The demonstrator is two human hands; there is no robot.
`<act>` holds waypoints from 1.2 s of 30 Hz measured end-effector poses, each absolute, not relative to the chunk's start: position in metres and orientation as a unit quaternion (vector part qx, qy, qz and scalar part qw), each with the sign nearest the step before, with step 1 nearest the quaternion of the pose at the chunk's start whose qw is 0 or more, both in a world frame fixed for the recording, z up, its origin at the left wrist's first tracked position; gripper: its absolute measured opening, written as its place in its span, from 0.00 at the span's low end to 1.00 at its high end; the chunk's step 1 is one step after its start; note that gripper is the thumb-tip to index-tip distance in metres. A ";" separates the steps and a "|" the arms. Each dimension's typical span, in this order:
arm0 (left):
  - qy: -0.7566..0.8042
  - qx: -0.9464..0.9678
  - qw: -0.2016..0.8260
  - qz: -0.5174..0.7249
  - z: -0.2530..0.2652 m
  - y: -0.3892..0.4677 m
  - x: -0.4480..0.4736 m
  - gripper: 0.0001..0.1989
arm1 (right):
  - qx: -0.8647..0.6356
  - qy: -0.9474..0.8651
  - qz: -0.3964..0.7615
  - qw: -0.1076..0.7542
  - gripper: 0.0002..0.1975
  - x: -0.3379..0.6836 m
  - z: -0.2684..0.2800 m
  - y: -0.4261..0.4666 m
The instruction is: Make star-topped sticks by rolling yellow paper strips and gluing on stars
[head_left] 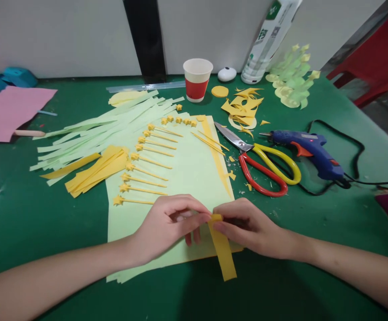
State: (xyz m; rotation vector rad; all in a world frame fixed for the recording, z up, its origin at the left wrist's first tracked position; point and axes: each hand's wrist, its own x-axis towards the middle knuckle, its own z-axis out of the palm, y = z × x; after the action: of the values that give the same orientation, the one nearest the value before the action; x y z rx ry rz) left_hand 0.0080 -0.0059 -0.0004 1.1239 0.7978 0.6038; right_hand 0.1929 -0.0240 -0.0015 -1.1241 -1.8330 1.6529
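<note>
Between my two hands a yellow paper strip [224,254] hangs down, its upper end bent over. My left hand [177,218] pinches that end from the left with thumb and index finger. From the right, my right hand [247,227] pinches the strip just below the fold. Beneath them lie light green paper sheets [140,243]. On the sheets, several yellow paper stars on thin stems [147,168] lie in a slanted row, and several loose small stars [179,120] sit above them. More yellow strips [98,171] are stacked to the left.
Scissors [247,147] with red and yellow handles lie right of the sheets, beside a blue glue gun [310,149] with its black cord. Behind are a paper cup [197,84], yellow scraps [245,104] and a paper plant [292,82]. Green strips [90,129] and pink paper [10,111] lie left.
</note>
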 end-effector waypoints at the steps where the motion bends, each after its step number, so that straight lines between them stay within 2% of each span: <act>1: 0.358 0.508 0.733 0.275 -0.001 -0.006 0.008 0.04 | -0.404 -0.665 0.589 0.219 0.19 0.193 -0.001 -0.024; 12: 0.347 0.507 0.738 0.280 0.003 -0.003 0.010 0.03 | -0.394 -0.675 0.574 0.244 0.19 0.194 -0.001 -0.027; 23: 0.337 0.540 0.723 0.268 0.002 -0.004 0.008 0.04 | -0.394 -0.698 0.547 0.240 0.18 0.192 -0.001 -0.026; 31: 0.368 0.530 0.723 0.248 0.004 -0.003 0.010 0.02 | -0.400 -0.706 0.533 0.240 0.18 0.190 -0.002 -0.025; 36: 0.363 0.545 0.710 0.258 0.003 -0.005 0.010 0.05 | -0.397 -0.722 0.513 0.240 0.17 0.191 -0.002 -0.026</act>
State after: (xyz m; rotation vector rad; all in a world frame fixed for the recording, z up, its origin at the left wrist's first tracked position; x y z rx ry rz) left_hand 0.0096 -0.0047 0.0031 1.2090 0.8057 0.5723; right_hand 0.1906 -0.0263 -0.0022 -1.0864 -1.9770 1.4047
